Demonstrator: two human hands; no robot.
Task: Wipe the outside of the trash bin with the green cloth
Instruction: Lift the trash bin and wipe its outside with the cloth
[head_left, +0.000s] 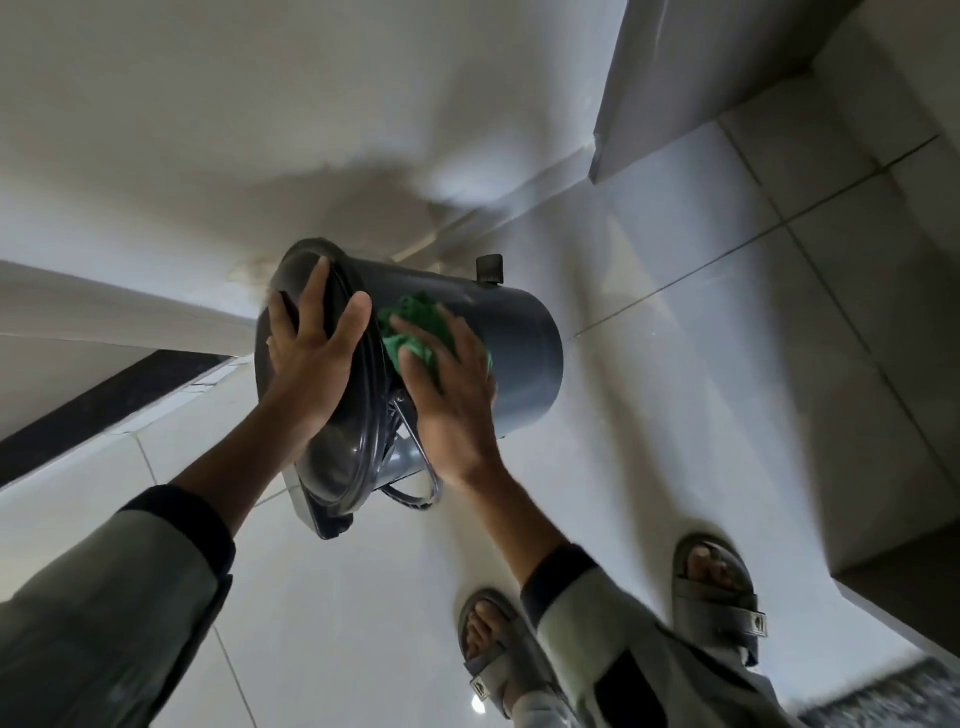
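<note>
- The right hand (457, 400), at the centre of the frame, lies flat with fingers spread over a crumpled green cloth (415, 332), pressing it against the curved side wall of a dark grey round plastic trash bin (519, 332); the palm covers the lower part of the cloth, so how far the fingers curl round it cannot be told.
- The left hand (311, 353), just left of centre, is wide open, splayed across the bin's glossy dark grey domed lid (337, 457), thumb reaching to the lid's rim next to the cloth; it braces the lid without closing round anything.
- The bin is tipped over on its side in the middle of the frame, lid end towards the camera and lower left, base pointing right; whether it touches the floor cannot be told.
- A thin wire handle (421, 483) loops out below the lid, and a small dark pedal (490, 268) sticks up from the top edge near the base end.
- No label, brand or writing can be read on the bin or the cloth.
- Pale grey-green sleeves with dark cuffs (182, 519) run to the lower corners.
- Two feet in grey strapped sandals (717, 592) stand at the lower right on a glossy pale tiled floor (727, 312); each sandal strap carries a small badge, too small to read.
- A white wall (208, 130) fills the upper left, and a grey cabinet edge (675, 78) the upper right.
</note>
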